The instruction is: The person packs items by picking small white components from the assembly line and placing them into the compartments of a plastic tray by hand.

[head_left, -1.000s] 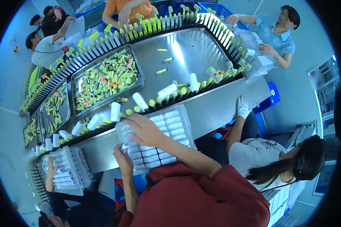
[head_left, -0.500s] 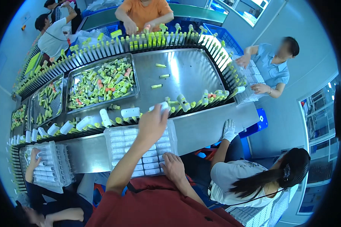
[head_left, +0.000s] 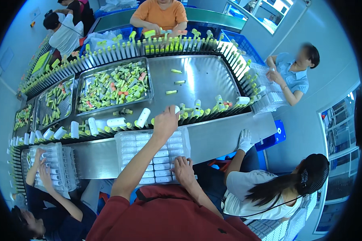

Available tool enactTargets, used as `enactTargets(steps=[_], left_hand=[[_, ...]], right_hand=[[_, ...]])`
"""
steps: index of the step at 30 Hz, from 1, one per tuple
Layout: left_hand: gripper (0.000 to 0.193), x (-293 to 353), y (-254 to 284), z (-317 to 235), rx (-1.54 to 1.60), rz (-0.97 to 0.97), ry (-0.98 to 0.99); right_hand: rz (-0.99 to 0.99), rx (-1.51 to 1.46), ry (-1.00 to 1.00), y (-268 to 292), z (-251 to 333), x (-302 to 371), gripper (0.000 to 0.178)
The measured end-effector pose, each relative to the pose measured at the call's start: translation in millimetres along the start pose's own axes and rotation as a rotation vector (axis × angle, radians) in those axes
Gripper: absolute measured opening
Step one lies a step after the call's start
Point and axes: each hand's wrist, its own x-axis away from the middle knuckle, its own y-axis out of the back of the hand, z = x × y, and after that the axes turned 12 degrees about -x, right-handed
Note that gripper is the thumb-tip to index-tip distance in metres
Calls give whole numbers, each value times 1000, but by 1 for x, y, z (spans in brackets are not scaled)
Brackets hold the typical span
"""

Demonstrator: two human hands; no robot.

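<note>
My left hand (head_left: 166, 122) reaches over the near row of upright holders. Its fingers are closed on a small white plastic shell (head_left: 177, 109), of which only the end shows. Just left of it, a tilted white shell (head_left: 142, 117) rests on the holders, with several more further along. My right hand (head_left: 184, 170) lies at the right side of a clear plastic tray (head_left: 126, 141) filled with rows of white shells (head_left: 161, 160). Its fingers are curled down at the tray, and what they grip is hidden.
Inside the holder loop, a metal tray (head_left: 149, 96) holds many yellow-green, grey and orange pieces. Three loose pieces (head_left: 171, 92) lie on the metal surface (head_left: 205, 76). A co-worker's gloved hand (head_left: 245, 139) rests on the bench at right. Another co-worker's tray (head_left: 60, 160) is at left.
The near row of holders has shifted left with its white shells. The shell that was in my left hand now lies on the row. My right hand's fingers have curled from a flatter pose.
</note>
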Motion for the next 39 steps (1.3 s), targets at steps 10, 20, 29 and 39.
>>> enactTargets(steps=[10, 20, 29, 39], left_hand=[[47, 26, 73, 43, 103, -368, -103], [71, 88, 46, 106, 60, -235, 41], [59, 178, 4, 97, -42, -432, 281], [45, 214, -11, 96, 20, 41, 57]], right_hand=[[-570, -379, -13, 128, 0, -147, 30], [-422, -15, 129, 44, 68, -250, 42], [-334, 36, 107, -6, 118, -224, 53], [-5, -289, 307, 3, 147, -193, 53]])
